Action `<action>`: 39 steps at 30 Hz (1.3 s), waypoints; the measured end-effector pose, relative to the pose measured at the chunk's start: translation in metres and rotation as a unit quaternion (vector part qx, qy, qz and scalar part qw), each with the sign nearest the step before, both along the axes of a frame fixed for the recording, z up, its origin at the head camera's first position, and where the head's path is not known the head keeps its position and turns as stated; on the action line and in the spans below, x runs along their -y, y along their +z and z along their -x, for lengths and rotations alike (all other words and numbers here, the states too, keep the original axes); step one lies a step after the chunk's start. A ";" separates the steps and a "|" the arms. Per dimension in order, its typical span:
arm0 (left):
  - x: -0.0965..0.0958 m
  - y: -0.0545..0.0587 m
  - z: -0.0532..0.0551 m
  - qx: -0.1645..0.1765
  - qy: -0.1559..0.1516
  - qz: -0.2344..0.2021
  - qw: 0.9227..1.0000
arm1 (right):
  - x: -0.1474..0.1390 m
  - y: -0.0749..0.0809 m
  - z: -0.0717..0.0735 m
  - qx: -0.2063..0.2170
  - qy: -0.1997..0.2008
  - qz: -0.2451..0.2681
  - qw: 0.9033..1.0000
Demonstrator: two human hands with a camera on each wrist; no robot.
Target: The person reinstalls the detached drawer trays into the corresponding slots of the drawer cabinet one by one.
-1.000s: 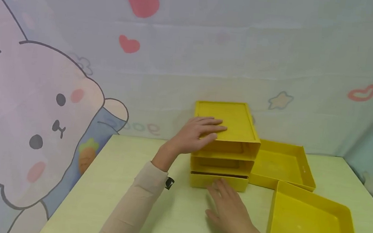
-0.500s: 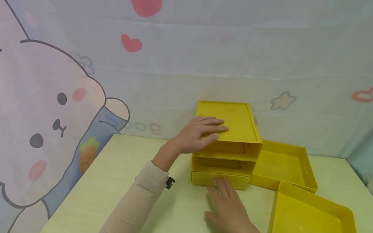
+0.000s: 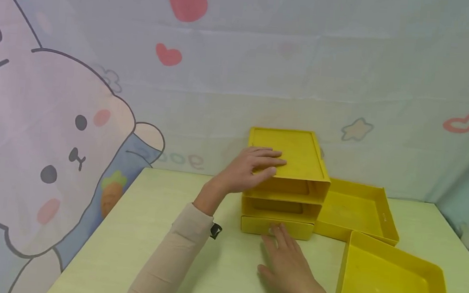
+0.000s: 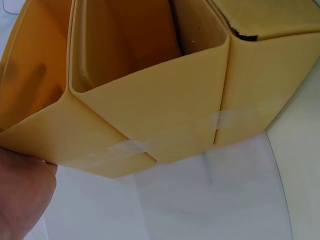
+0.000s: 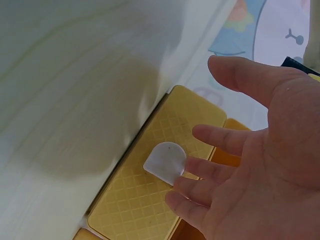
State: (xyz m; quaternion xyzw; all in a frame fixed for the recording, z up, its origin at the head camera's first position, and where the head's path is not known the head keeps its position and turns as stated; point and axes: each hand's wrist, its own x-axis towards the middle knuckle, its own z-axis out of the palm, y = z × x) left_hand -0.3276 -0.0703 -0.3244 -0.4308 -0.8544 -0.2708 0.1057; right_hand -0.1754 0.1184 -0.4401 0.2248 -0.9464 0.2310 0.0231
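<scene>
A yellow three-tier drawer cabinet [image 3: 297, 149] stands on the table in the head view. Its two upper slots gape at the front, while the bottom drawer [image 3: 252, 225] sits in flush. My left hand [image 3: 250, 170] rests on the left side of the cabinet top, fingers extended. In the left wrist view, part of that hand [image 4: 24, 192] shows at the cabinet's edge. My right hand [image 3: 288, 265] has its straight fingers against the bottom drawer's front. Seen from the right wrist, the front has a quilted pattern and a pale knob [image 5: 167, 162], with fingertips right at it.
Two loose yellow drawers lie to the right: one drawer [image 3: 350, 210] behind beside the cabinet, another drawer [image 3: 390, 281] nearer the front. Both face upward on the light table [image 3: 161, 214]. A printed cloth [image 3: 246, 59] hangs behind the table.
The bottom drawer has slid back into the cabinet, closing the dark gap above its front. The right hand's fingertips stayed on the drawer front; the left hand kept its place on top.
</scene>
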 end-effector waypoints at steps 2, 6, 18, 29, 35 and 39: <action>0.000 -0.001 0.000 0.000 -0.002 -0.007 1.000 | 0.000 -0.001 0.000 -0.001 -0.002 -0.001 1.000; -0.001 -0.001 0.000 -0.004 -0.008 -0.022 1.000 | 0.001 -0.001 0.001 -0.004 -0.006 -0.001 1.000; 0.000 -0.002 0.001 -0.029 0.005 -0.027 0.999 | 0.003 -0.004 0.002 0.002 -0.006 0.006 1.000; -0.001 -0.006 -0.002 -0.022 0.016 -0.030 0.999 | -0.010 0.019 -0.024 0.038 0.020 -0.023 0.999; -0.002 -0.006 -0.004 -0.023 0.012 -0.024 0.999 | -0.040 0.052 -0.054 0.039 0.057 -0.051 0.996; -0.003 -0.005 -0.003 -0.027 0.008 -0.025 0.999 | -0.064 0.059 -0.063 0.007 0.040 -0.072 0.997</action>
